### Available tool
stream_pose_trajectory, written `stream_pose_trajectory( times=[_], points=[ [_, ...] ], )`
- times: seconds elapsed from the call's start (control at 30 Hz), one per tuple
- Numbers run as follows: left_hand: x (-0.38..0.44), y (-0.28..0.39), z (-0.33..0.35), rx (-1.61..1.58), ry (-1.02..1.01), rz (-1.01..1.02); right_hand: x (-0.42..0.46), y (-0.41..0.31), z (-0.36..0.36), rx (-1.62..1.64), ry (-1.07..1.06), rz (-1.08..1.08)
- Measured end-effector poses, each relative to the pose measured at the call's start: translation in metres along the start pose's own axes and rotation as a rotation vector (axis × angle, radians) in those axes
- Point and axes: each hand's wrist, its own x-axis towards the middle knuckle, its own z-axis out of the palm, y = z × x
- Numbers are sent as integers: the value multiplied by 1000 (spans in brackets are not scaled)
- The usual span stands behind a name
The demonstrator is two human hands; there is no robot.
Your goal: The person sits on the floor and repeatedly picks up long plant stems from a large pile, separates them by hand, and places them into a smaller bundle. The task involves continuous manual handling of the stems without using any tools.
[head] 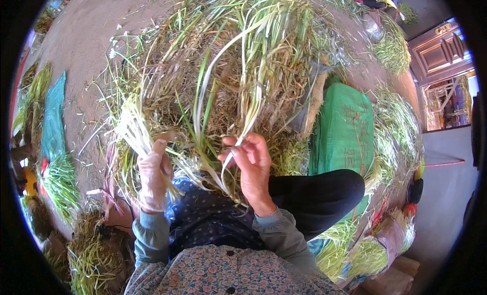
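Observation:
My left hand, in a thin translucent glove, grips a bunch of pale stalks with whitish ends pointing up and away from me. Between the thumb and fingers of my bare right hand is a long Chinese-chive-like stalk, white low down and yellowish green above. Loose stalks with roots trail over my lap, on a dark polka-dot apron. Just beyond both hands rises a large heap of leafy green stalks and dry brown leaves. My left fingers are partly hidden by the glove and stalks.
Right of my bent knee lies a green woven sack bearing writing. More cut stalks lie beyond it, near a grey wall. A teal sheet and a green bundle are on the earth floor at left.

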Motion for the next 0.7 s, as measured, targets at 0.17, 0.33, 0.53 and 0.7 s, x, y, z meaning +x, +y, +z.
stream_pose_trajectory(
  times=[0.17, 0.33, 0.53, 0.7],
  points=[
    [-22, 11, 15, 112, -127, -89, 0, 23, 2, -140, -59, 22],
    [-20, -11, 35, 124, -253, -261, -2, 23, 20, -217, -173, 66],
    [-22, -6, 22, 34, -301, -320, 45, -5, 22, -115, 56, 124],
    [-17, -4, 14, -24, -292, -290, 95, -51, -28, -155, 240, -283]
  ],
)
